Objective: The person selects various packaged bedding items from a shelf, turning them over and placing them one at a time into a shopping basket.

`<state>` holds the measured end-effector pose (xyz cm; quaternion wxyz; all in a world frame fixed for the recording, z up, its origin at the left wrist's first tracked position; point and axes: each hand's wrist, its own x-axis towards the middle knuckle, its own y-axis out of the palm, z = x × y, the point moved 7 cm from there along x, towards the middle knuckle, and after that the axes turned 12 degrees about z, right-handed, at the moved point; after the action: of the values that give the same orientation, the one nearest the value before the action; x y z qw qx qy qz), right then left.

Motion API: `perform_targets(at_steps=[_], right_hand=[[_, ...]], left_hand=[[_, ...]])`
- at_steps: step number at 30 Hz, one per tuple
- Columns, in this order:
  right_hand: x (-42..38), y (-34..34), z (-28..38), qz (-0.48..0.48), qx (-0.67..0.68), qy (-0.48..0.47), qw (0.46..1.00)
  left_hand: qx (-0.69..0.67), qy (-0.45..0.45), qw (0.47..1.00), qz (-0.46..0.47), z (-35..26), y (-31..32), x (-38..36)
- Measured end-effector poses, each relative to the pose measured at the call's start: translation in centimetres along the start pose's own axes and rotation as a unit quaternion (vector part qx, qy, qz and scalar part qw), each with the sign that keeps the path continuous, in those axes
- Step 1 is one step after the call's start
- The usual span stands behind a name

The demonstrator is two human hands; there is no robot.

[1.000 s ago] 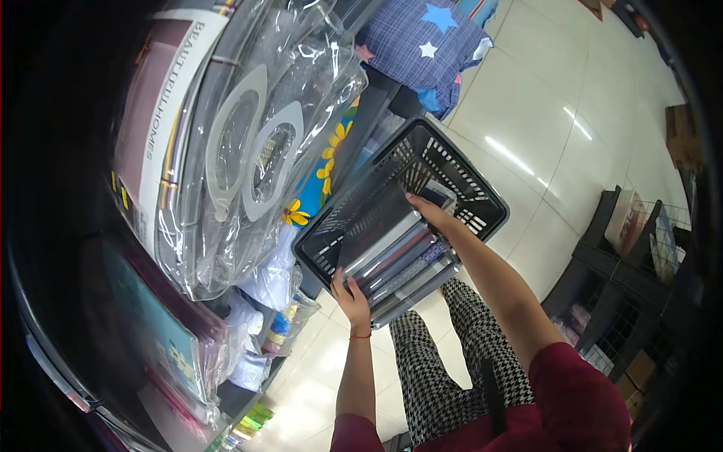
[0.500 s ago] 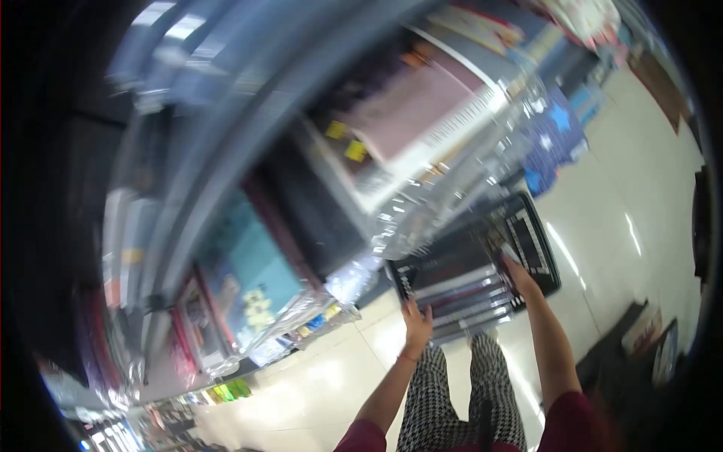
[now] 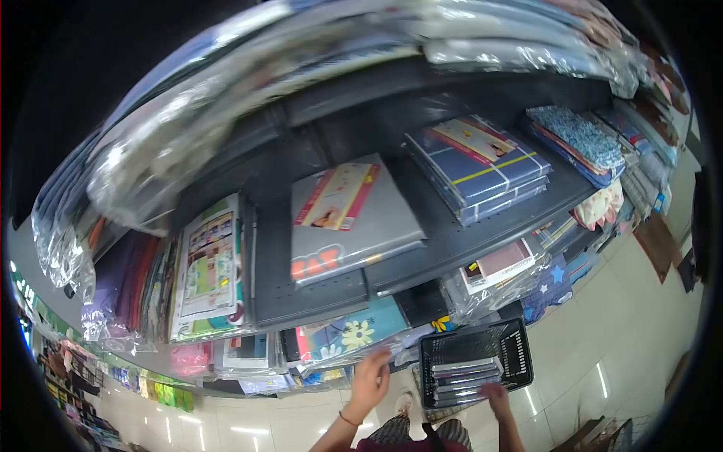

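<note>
My left hand point(image 3: 370, 383) is raised in front of the lower shelf, left of the basket, with fingers loosely bent and nothing visible in them. My right hand point(image 3: 495, 401) is at the near right side of a black plastic basket point(image 3: 520, 354). Its fingers are blurred, so I cannot make out whether they grip anything. Inside the basket stand several flat plastic-wrapped packs point(image 3: 465, 371) in a row. Nearest to my left hand is a teal pack with flower prints point(image 3: 369, 331) on the lower shelf.
Above, a dark shelf point(image 3: 316, 297) bears a grey wrapped pack point(image 3: 354, 218), a stack of blue packs point(image 3: 489, 169) and upright packs point(image 3: 207, 271) at left. Plastic-wrapped fabrics point(image 3: 520, 45) fill the top shelf. Shiny tiled floor point(image 3: 595, 331) extends to the right.
The view has swung up to take in more shelves. My left hand has left the basket's side and moved left and up. My right hand has drawn back to the basket's near edge.
</note>
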<state>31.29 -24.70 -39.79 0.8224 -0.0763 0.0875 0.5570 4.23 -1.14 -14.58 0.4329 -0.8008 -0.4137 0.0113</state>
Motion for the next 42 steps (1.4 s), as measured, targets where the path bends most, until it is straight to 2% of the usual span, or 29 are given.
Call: perform_targets(at_steps=[1, 2, 3, 5, 6, 8, 9, 10, 12, 14, 17, 22, 24, 25, 27, 29, 31, 33, 35, 36, 40, 42], right_hand=[[2.8, 1.1, 5.8, 0.025, -0.047, -0.101, 0.993], [5.5, 2.2, 11.3, 0.026, -0.083, -0.161, 0.983], [6.5, 4.7, 21.0, 0.022, -0.082, -0.205, 0.975], [9.7, 7.1, 29.6, -0.011, -0.142, -0.259, 0.955], [9.5, 9.1, 35.4, -0.049, -0.199, -0.323, 0.924], [9.8, 13.9, 44.1, -0.037, -0.244, -0.446, 0.861], [11.6, 15.6, 45.4, -0.042, -0.284, -0.485, 0.826], [13.1, 17.2, 46.8, -0.073, -0.338, -0.482, 0.805], [15.1, 19.7, 46.8, -0.113, -0.419, -0.461, 0.774], [17.1, 20.8, 45.7, -0.138, -0.473, -0.427, 0.758], [17.2, 20.2, 44.9, -0.152, -0.435, -0.417, 0.783], [14.7, 19.3, 43.5, -0.249, -0.420, -0.440, 0.754], [12.6, 18.7, 42.4, -0.250, -0.416, -0.446, 0.752], [11.6, 17.8, 42.0, -0.251, -0.415, -0.448, 0.751], [9.2, 15.7, 40.5, -0.239, -0.414, -0.440, 0.760], [7.4, 13.2, 39.1, -0.233, -0.388, -0.453, 0.768], [5.0, 10.6, 37.2, -0.227, -0.334, -0.482, 0.778], [1.7, 8.3, 36.2, -0.231, -0.331, -0.492, 0.771], [-2.0, 5.6, 34.3, -0.254, -0.310, -0.495, 0.771], [-3.7, 4.0, 32.9, -0.275, -0.314, -0.500, 0.759], [-10.1, -2.2, 28.8, -0.389, -0.322, -0.442, 0.741], [-12.1, -4.2, 27.7, -0.396, -0.369, -0.385, 0.747]], left_hand=[[0.010, 0.030, 0.998, -0.058, -1.1, -3.7, 1.3], [0.037, 0.055, 0.992, -0.104, -2.0, -7.1, 2.4], [0.063, 0.080, 0.984, -0.149, -2.5, -10.0, 3.3], [0.041, 0.124, 0.966, -0.222, -2.3, -14.8, 5.4], [0.075, 0.110, 0.965, -0.228, -2.2, -16.6, 6.8], [0.113, 0.071, 0.965, -0.226, -1.9, -18.7, 9.7], [0.118, 0.049, 0.967, -0.221, -1.5, -19.1, 11.0], [0.154, 0.042, 0.966, -0.205, -0.8, -18.7, 11.9], [0.229, 0.032, 0.957, -0.176, 1.0, -17.4, 13.4], [0.207, 0.037, 0.965, -0.158, 1.9, -16.9, 13.3], [0.168, 0.044, 0.970, -0.167, 2.2, -17.1, 13.1], [0.158, 0.103, 0.960, -0.208, 0.9, -16.9, 10.8], [0.151, 0.135, 0.951, -0.235, 0.6, -16.1, 8.6], [0.189, 0.155, 0.945, -0.218, -0.1, -15.4, 7.5], [0.254, 0.195, 0.932, -0.171, -2.8, -13.9, 4.9], [0.218, 0.282, 0.928, -0.106, -7.8, -12.8, 2.8], [0.185, 0.365, 0.908, -0.088, -12.5, -10.6, 0.8], [0.249, 0.400, 0.873, -0.125, -18.7, -9.2, -1.1], [0.226, 0.455, 0.851, -0.131, -22.4, -8.2, -2.2], [0.216, 0.482, 0.838, -0.138, -23.7, -7.5, -2.6], [0.125, 0.519, 0.845, -0.026, -26.3, -3.2, -2.2], [0.105, 0.530, 0.840, 0.039, -27.1, -0.7, -1.9]])
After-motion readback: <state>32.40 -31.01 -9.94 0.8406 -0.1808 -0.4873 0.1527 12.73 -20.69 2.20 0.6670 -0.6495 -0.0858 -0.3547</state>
